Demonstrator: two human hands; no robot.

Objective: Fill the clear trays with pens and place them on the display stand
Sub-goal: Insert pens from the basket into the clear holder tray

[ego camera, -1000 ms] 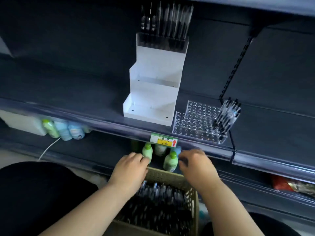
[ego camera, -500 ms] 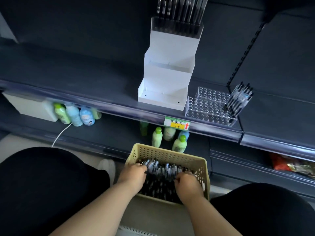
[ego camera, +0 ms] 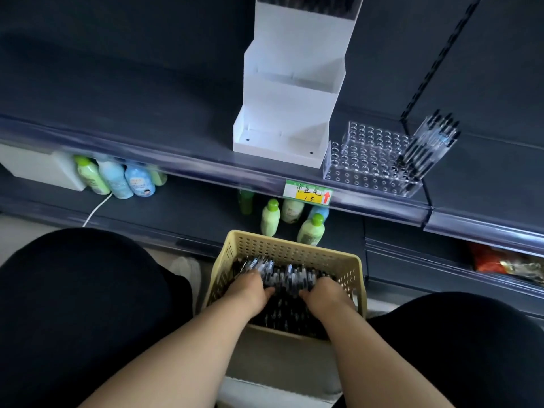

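Observation:
A beige perforated basket point(ego camera: 290, 250) on the floor between my knees holds a heap of black pens point(ego camera: 284, 275). My left hand point(ego camera: 250, 291) and my right hand point(ego camera: 325, 294) are both down in the heap, fingers curled toward each other around a bunch of pens; the fingertips are hidden. On the shelf above stands a white stepped display stand point(ego camera: 290, 113), its two lower steps bare. A clear tray of pens point(ego camera: 309, 5) sits on its top step. Right of the stand lies a clear holed tray point(ego camera: 368, 156) with several pens point(ego camera: 426, 142) standing at its right end.
Green and blue bottles point(ego camera: 270, 219) stand on the lower shelf behind the basket, and more bottles point(ego camera: 117, 178) sit at the left beside a white box point(ego camera: 38, 169). A price label point(ego camera: 307, 192) hangs on the shelf edge. A red packet point(ego camera: 494, 260) lies at the lower right.
My hands dropped from the basket's far rim into the pens and closed on a bunch. The view tilted down, so the stand's top is now cut off.

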